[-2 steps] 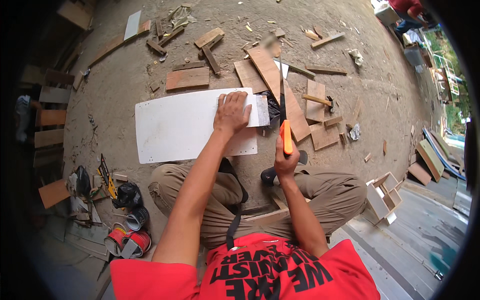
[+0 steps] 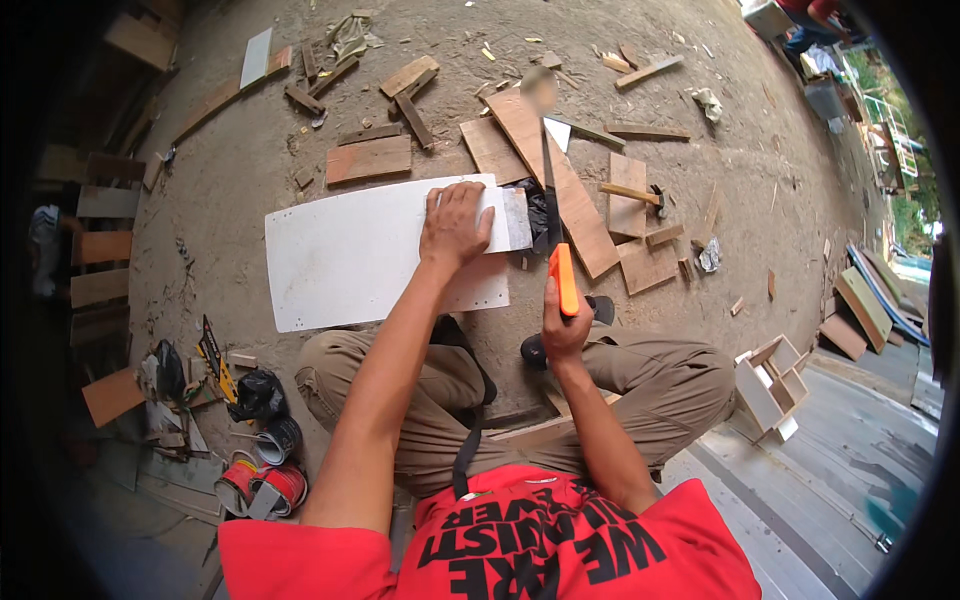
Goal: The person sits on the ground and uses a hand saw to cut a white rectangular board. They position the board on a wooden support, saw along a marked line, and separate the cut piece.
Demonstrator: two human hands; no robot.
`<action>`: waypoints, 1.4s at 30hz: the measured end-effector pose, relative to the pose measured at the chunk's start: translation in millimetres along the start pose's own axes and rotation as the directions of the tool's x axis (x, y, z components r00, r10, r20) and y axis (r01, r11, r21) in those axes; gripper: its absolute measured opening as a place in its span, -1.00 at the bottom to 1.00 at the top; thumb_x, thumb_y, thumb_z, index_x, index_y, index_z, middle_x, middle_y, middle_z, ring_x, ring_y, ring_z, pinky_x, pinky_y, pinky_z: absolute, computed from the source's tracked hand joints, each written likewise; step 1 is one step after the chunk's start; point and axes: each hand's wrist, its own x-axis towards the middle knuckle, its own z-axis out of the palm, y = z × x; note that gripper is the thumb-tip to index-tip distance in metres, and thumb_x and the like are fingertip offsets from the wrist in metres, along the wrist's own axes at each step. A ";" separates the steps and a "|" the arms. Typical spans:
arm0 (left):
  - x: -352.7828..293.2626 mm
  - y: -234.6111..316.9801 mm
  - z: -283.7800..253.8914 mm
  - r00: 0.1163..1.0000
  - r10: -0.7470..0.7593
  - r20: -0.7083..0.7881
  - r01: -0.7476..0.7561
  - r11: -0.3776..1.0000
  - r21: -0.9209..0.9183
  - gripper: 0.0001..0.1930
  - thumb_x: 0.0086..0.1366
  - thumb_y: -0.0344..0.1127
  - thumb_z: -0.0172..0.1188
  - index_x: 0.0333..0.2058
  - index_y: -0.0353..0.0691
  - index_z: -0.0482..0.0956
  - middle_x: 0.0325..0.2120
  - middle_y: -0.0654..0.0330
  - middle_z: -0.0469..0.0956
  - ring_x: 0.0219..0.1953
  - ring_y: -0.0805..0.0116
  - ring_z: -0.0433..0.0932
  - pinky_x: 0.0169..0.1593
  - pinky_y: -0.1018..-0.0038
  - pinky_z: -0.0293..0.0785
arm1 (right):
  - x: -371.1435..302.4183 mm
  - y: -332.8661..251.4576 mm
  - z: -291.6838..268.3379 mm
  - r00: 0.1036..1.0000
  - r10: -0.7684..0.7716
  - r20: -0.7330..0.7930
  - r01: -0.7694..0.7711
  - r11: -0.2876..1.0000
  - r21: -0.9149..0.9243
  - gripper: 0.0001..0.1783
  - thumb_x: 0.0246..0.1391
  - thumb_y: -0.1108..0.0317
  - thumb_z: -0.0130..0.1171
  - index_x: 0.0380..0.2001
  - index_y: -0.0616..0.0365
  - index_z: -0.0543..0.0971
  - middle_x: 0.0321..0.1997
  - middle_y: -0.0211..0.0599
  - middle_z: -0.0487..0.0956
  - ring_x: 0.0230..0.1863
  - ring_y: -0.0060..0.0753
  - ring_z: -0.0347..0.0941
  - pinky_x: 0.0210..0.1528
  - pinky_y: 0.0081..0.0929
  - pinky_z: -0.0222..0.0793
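A white board lies in front of my crossed legs. My left hand rests flat near its right end, fingers stretched out. A narrow white strip with a grey end lies under or beside that hand and sticks out past the board's right edge. My right hand is closed around the orange handle of a handsaw. The dark blade points away from me, just right of the strip's grey end. Whether blade and strip touch, I cannot tell.
A brown plank lies beyond the saw, and a hammer rests on a wood piece to the right. Wood scraps lie about. Red cans and a second saw are at my left, a small wooden box at my right.
The handsaw has shifted slightly left and toward me, its blade nearer the strip's grey end. My left hand stays flat on the board.
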 end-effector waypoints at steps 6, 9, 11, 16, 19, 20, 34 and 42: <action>7.6 9.7 8.1 0.994 -0.067 -0.083 0.071 0.996 0.044 -0.65 0.31 -0.05 0.11 -0.06 -0.14 0.57 -0.15 0.09 0.54 0.03 0.15 0.46 0.23 0.23 0.15 | -42.3 -14.4 5.9 1.000 -0.018 -0.022 0.020 0.995 0.101 -0.72 0.22 0.30 0.23 -0.51 0.22 0.47 -0.69 -0.39 0.33 -0.63 -0.66 0.20 -0.58 -0.50 0.18; 8.3 12.4 6.7 0.996 -0.052 -0.073 0.060 0.991 0.118 -0.67 0.32 -0.06 0.11 -0.08 -0.13 0.57 -0.16 0.10 0.55 0.01 0.15 0.47 0.22 0.24 0.17 | -46.6 -14.6 6.0 1.000 -0.003 0.011 0.002 0.994 0.107 -0.69 0.20 0.30 0.25 -0.55 0.20 0.44 -0.72 -0.34 0.33 -0.68 -0.59 0.21 -0.60 -0.47 0.19; 8.2 11.8 8.1 0.994 -0.024 -0.109 0.039 0.990 0.137 -0.69 0.34 -0.08 0.11 -0.08 -0.12 0.58 -0.19 0.10 0.55 -0.03 0.15 0.48 0.19 0.24 0.21 | -48.7 -19.2 4.2 0.999 -0.047 0.018 0.045 0.994 0.097 -0.68 0.19 0.31 0.25 -0.57 0.19 0.43 -0.73 -0.32 0.34 -0.71 -0.52 0.25 -0.61 -0.44 0.21; 9.4 7.6 11.2 0.992 -0.016 -0.122 0.034 0.988 0.148 -0.70 0.34 -0.09 0.12 -0.09 -0.11 0.59 -0.22 0.09 0.55 -0.05 0.15 0.49 0.18 0.23 0.22 | -52.6 -17.2 4.3 0.995 -0.049 0.085 0.039 0.993 0.114 -0.70 0.17 0.34 0.27 -0.57 0.18 0.43 -0.75 -0.27 0.36 -0.76 -0.36 0.31 -0.63 -0.41 0.23; 10.2 11.7 10.6 0.996 -0.034 -0.087 0.047 0.987 0.151 -0.70 0.36 -0.10 0.10 -0.07 -0.13 0.58 -0.17 0.08 0.55 -0.02 0.13 0.49 0.19 0.20 0.22 | -52.5 -24.4 1.7 0.992 -0.041 0.123 0.029 0.995 0.092 -0.73 0.16 0.38 0.26 -0.56 0.18 0.44 -0.74 -0.26 0.36 -0.77 -0.33 0.33 -0.64 -0.39 0.23; 9.3 11.5 9.8 0.995 -0.032 -0.092 0.046 0.988 0.148 -0.70 0.36 -0.10 0.10 -0.07 -0.13 0.58 -0.17 0.08 0.55 -0.02 0.13 0.49 0.19 0.20 0.22 | -54.6 -25.9 0.5 0.989 -0.032 0.143 0.021 0.997 0.078 -0.74 0.15 0.39 0.25 -0.56 0.18 0.45 -0.74 -0.25 0.36 -0.77 -0.33 0.33 -0.64 -0.39 0.23; 7.6 10.3 11.1 0.989 -0.034 -0.141 0.046 0.996 0.082 -0.68 0.31 -0.08 0.14 -0.11 -0.16 0.60 -0.19 0.11 0.56 -0.02 0.17 0.49 0.23 0.22 0.17 | -36.4 -15.4 2.6 0.979 -0.142 0.148 0.143 0.990 0.001 -0.73 0.09 0.49 0.19 -0.64 0.24 0.39 -0.74 -0.19 0.30 -0.78 -0.15 0.24 -0.65 -0.29 0.14; 7.5 9.9 8.8 0.993 -0.039 -0.112 0.050 0.994 0.099 -0.67 0.34 -0.08 0.14 -0.07 -0.16 0.59 -0.17 0.10 0.56 -0.01 0.15 0.49 0.23 0.22 0.19 | -48.2 -25.5 -8.6 0.977 -0.041 0.208 0.039 0.999 0.012 -0.72 0.08 0.47 0.19 -0.65 0.23 0.38 -0.75 -0.21 0.27 -0.77 -0.19 0.24 -0.64 -0.30 0.14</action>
